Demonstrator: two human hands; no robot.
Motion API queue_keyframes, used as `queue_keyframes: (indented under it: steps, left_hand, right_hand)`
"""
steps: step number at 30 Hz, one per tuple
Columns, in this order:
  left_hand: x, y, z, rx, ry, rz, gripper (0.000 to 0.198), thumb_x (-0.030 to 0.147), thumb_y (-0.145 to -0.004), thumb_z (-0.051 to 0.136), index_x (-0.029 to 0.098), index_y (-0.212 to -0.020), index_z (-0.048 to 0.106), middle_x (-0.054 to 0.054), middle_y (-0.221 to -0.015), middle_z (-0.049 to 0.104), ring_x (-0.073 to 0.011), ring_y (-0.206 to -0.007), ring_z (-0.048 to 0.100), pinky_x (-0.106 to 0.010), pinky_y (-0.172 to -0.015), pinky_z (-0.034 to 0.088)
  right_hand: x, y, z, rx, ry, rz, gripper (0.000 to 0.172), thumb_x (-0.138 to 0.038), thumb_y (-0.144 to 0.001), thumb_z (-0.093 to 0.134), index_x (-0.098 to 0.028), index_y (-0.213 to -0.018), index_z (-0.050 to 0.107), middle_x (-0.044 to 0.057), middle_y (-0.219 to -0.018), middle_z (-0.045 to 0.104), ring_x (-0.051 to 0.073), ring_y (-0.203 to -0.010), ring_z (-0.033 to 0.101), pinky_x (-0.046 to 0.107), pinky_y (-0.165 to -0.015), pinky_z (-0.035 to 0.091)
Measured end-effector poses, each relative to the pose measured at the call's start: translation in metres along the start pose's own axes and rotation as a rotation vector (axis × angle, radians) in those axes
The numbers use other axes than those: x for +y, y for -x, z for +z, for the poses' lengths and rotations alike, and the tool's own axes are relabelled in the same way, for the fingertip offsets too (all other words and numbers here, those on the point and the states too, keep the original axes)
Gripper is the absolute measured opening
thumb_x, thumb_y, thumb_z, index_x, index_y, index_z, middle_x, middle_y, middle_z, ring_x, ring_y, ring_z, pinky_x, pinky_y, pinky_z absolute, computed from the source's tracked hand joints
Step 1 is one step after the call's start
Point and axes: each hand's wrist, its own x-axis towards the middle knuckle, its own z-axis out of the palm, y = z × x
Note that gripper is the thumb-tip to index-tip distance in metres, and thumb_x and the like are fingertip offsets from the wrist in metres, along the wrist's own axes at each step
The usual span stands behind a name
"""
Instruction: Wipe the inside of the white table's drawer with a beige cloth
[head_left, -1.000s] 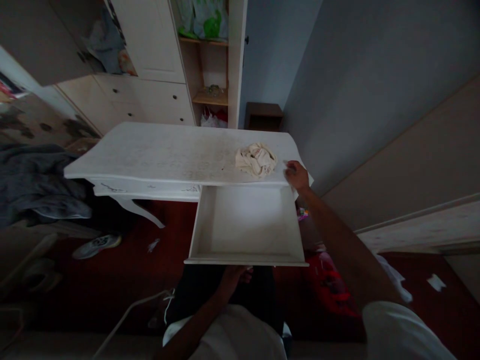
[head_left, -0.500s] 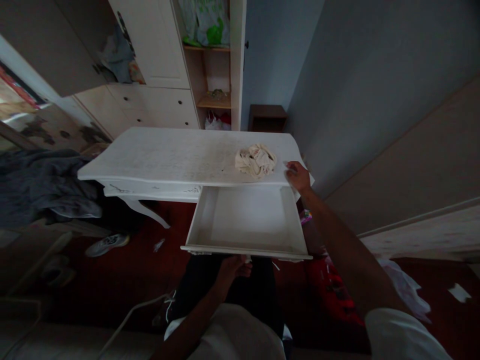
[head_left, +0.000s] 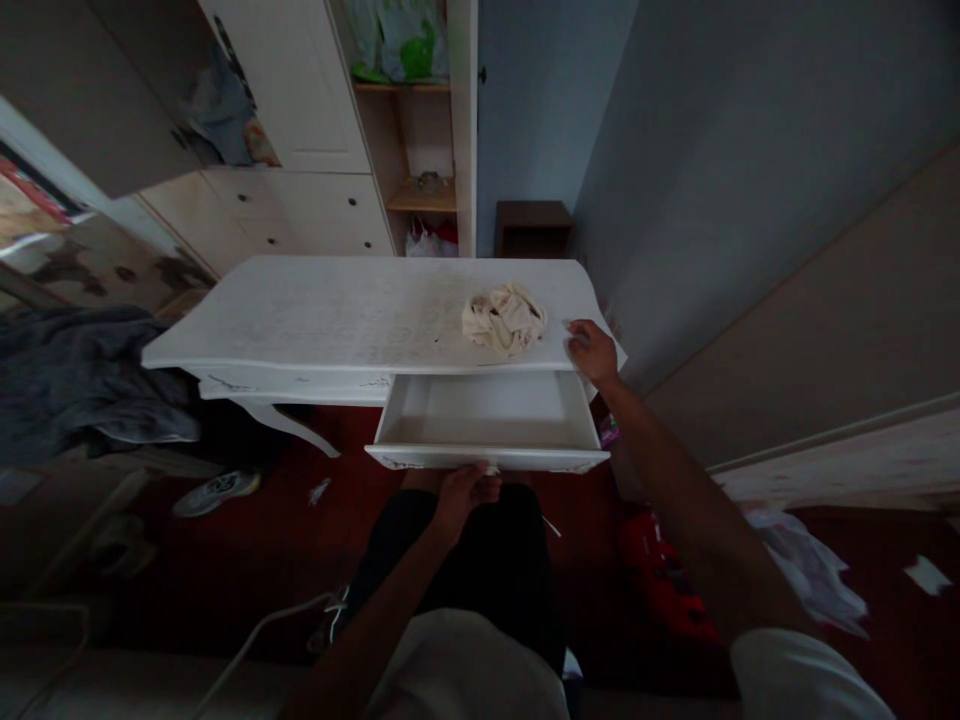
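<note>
A white desk (head_left: 337,310) stands before me with its right drawer (head_left: 487,410) partly pulled out. Nothing lies on the visible drawer floor. My left hand (head_left: 465,497) is closed around the small knob (head_left: 491,470) at the middle of the drawer front. At the desktop's right end rests my right hand (head_left: 592,352), fingers curled; a small pale bit shows by its fingertips, too unclear to name. Left of that hand, a crumpled cream cloth (head_left: 504,320) lies on the desktop. Dark smudges mark the white surface beside the cloth.
Behind the desk is a white wardrobe (head_left: 300,210) with drawers and open shelves holding plastic bags. A grey cloth heap (head_left: 90,375) lies at the left. On the red floor are a shoe (head_left: 217,492), a red item (head_left: 664,580) and a plastic bag (head_left: 810,570). A wall rises at right.
The drawer has slid partway inward toward the desk, with my left hand moving along on its knob. My right hand stays at the desktop's right end. The view has shifted slightly.
</note>
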Motion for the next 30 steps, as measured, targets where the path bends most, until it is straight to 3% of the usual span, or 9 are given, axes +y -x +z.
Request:
queue_keyframes:
  steps: [9, 20, 25, 30]
  left_hand:
    - [0.029, -0.054, 0.026, 0.079, 0.175, 0.052, 0.021, 0.031, -0.073, 0.076, 0.012, -0.075, 0.068, -0.008, -0.069, 0.074, -0.0165, -0.061, 0.069, -0.027, -0.061, 0.058]
    - [0.061, -0.134, 0.043, 0.121, 0.138, 0.122, 0.018, 0.029, -0.079, 0.072, 0.014, -0.075, 0.063, -0.006, -0.067, 0.070, -0.0135, -0.059, 0.066, -0.028, -0.065, 0.057]
    - [0.063, -0.147, 0.041, 0.117, 0.136, 0.127, 0.017, 0.026, -0.078, 0.073, 0.013, -0.075, 0.062, -0.008, -0.072, 0.071, -0.0162, -0.067, 0.068, -0.034, -0.075, 0.057]
    - [0.065, -0.146, 0.041, 0.094, 0.132, 0.126, 0.019, 0.027, -0.077, 0.075, 0.013, -0.074, 0.062, -0.008, -0.072, 0.070, -0.0151, -0.065, 0.067, -0.033, -0.073, 0.056]
  right_hand:
    - [-0.007, 0.003, -0.001, 0.002, 0.070, -0.013, 0.032, -0.021, -0.074, 0.048, -0.022, -0.102, 0.064, 0.007, -0.105, 0.073, 0.026, -0.098, 0.067, 0.042, -0.093, 0.051]
    - [-0.011, 0.006, -0.002, 0.001, 0.117, -0.022, 0.028, -0.021, -0.078, 0.048, -0.023, -0.101, 0.065, 0.006, -0.104, 0.074, 0.024, -0.097, 0.067, 0.040, -0.092, 0.052]
    - [-0.010, 0.006, -0.002, -0.013, 0.131, -0.016, 0.030, -0.022, -0.080, 0.047, -0.022, -0.103, 0.065, 0.007, -0.106, 0.073, 0.025, -0.100, 0.066, 0.040, -0.094, 0.051]
    - [-0.009, 0.007, -0.001, -0.015, 0.133, -0.016, 0.030, -0.024, -0.081, 0.047, -0.021, -0.105, 0.065, 0.008, -0.106, 0.073, 0.025, -0.100, 0.066, 0.040, -0.094, 0.050]
